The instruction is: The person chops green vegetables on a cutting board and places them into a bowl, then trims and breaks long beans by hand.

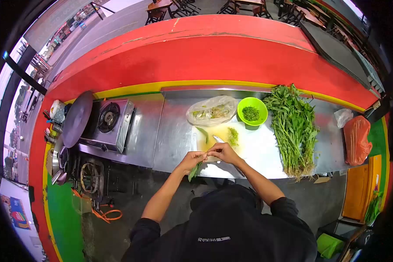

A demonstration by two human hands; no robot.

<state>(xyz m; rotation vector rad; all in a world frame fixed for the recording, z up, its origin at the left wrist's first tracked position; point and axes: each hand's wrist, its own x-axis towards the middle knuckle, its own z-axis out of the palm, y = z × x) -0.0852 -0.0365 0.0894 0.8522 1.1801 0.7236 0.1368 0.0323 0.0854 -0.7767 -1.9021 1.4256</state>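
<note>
My left hand is closed on a leafy herb sprig, its long green leaf hanging below the fingers. Fingertips of my right hand meet it in a pinch at the sprig's end. A knife shows its blade tip just beyond my right hand; the hand and forearm cover most of it. Both hands are over the near edge of a pale cutting board. On that board lie a loose leaf and a small heap of chopped greens.
Behind the board are a clear plastic bag with trimmings and a green bowl of chopped herbs. A large bundle of leafy herbs lies right. A gas stove stands left; an orange bag sits far right.
</note>
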